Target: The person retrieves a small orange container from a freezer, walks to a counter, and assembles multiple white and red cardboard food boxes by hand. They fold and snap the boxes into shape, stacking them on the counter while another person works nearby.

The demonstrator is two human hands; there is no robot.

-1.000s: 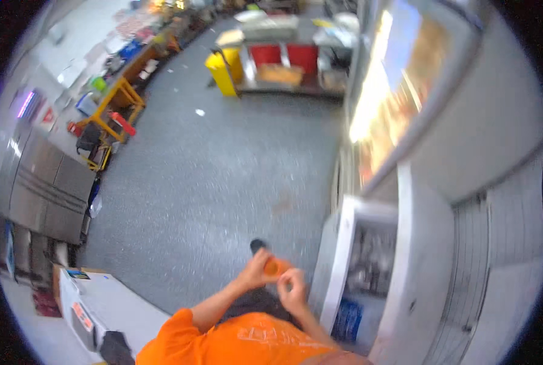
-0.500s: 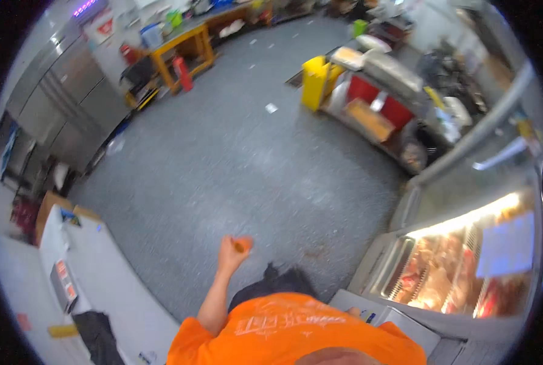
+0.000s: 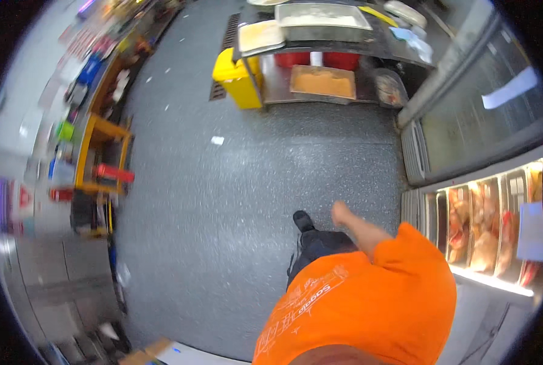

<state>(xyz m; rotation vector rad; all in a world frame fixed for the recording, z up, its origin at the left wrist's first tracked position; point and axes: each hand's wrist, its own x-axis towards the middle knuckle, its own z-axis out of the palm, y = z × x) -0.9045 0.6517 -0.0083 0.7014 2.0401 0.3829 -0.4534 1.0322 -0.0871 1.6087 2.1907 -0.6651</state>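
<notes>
My right hand (image 3: 341, 213) is out in front of my body over the grey floor (image 3: 247, 176), just beyond my dark trousers (image 3: 326, 244). Its fingers look curled closed, and the inside of the hand is hidden. It touches nothing around it. A black shoe (image 3: 303, 220) shows on the floor to the left of this hand. Nothing of my left hand appears; the orange shirt (image 3: 369, 292) fills the lower part of the picture.
Ahead stands a dark work table (image 3: 399, 53) with trays on it and an orange-filled tray (image 3: 323, 83) on its lower shelf. A yellow bin (image 3: 240, 79) is beside it. To the right is a lit cabinet (image 3: 414, 210); a wooden bench (image 3: 86, 143) and red extinguisher (image 3: 114, 173) are left.
The view has swung right, bringing the work table ahead. My left hand, earlier closed around a small orange-brown thing, has left the picture. My right hand has come into sight.
</notes>
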